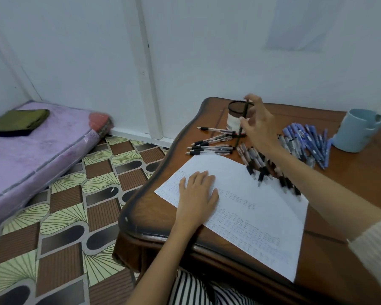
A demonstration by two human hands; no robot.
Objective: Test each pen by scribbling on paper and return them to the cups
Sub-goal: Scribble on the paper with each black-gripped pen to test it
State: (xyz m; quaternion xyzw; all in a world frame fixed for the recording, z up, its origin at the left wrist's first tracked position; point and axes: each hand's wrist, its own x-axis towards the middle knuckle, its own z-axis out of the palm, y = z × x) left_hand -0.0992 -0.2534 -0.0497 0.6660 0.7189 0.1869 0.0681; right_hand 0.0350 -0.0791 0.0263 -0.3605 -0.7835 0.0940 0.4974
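Pen (246,110) pinched by right hand (259,126) near cup (234,121), left hand (197,194) on paper (251,219)

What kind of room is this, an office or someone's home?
Probably a small room in a home: a purple mattress lies on the patterned floor, and the wooden table holds a blue mug and loose pens.
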